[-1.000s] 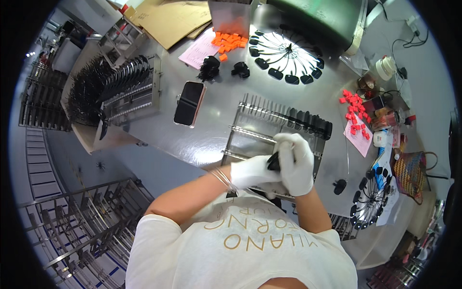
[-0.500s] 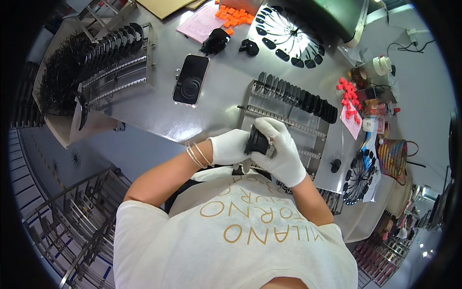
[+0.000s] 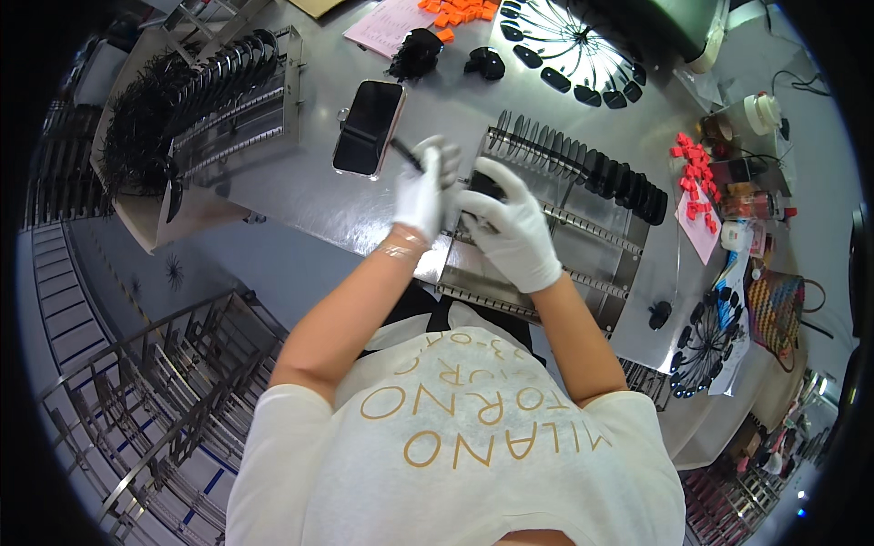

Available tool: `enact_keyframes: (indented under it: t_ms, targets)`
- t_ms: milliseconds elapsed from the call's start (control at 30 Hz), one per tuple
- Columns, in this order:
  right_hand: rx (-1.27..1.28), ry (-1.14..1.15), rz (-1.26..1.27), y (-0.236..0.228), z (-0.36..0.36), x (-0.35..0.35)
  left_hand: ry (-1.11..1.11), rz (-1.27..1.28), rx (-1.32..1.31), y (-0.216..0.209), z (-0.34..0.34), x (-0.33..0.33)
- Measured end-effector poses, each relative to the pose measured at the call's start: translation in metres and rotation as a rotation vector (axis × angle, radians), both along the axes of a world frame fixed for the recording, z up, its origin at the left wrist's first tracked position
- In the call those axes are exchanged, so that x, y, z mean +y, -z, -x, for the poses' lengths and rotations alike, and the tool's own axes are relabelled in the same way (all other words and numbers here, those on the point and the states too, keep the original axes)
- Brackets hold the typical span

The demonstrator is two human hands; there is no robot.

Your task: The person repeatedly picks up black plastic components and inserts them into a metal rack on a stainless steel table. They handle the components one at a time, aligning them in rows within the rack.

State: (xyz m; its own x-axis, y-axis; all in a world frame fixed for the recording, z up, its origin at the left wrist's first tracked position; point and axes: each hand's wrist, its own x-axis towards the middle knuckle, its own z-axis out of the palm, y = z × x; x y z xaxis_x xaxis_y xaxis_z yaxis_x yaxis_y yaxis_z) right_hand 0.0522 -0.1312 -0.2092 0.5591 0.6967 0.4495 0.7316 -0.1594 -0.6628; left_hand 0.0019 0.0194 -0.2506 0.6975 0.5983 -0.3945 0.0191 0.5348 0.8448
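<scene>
My left hand (image 3: pixel 424 193), white-gloved with bracelets at the wrist, is closed on a thin black strip-like piece (image 3: pixel 406 153) pointing up and left. Just right of it, my gloved right hand (image 3: pixel 515 227) curls its fingers round a stack of dark flat pieces (image 3: pixel 487 186), partly covered by the glove. Both hands are over the near left part of a metal slotted rack (image 3: pixel 592 229). Along that rack's far bar stands a row of black flat rounded pieces (image 3: pixel 564 156). A phone (image 3: pixel 369 127) lies just beyond my left hand.
Further off are black clumped parts (image 3: pixel 416 55), orange clips (image 3: pixel 460 13) and a fan of black oval pieces (image 3: pixel 555 80). A second rack (image 3: pixel 289 100) holds curved black parts at left. Red clips (image 3: pixel 696 173), jars and a woven basket (image 3: pixel 774 309) line the right.
My hands have moved up and away from my body, over the rack. The left has drawn apart from the right with a thin black piece. The whole view has shifted slightly.
</scene>
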Motion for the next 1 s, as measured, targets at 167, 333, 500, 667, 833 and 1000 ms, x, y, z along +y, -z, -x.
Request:
enact_keyframes:
  t_ms: [167,333,500,667,833,1000]
  targets:
    - [0.045,0.085,0.039,0.001,-0.011,-0.067,-0.001,-0.281,0.002,0.012,-0.038,-0.014]
    - [0.065,0.08,0.148,0.007,-0.03,-0.131,-0.029,-0.068,0.016,-0.02,0.005,0.012]
    - [0.075,0.205,0.049,0.014,-0.051,-0.177,0.474,-0.157,0.103,-0.069,0.073,0.014]
    - [-0.036,0.235,0.134,0.005,-0.038,-0.17,1.015,-0.15,0.21,-0.093,0.05,-0.047]
    - [0.304,0.202,-0.024,-0.047,0.0,-0.185,1.277,-0.105,0.101,-0.099,0.01,-0.112]
    - [0.197,0.046,0.182,-0.053,0.021,-0.171,1.562,-0.164,-0.045,-0.047,-0.004,-0.118]
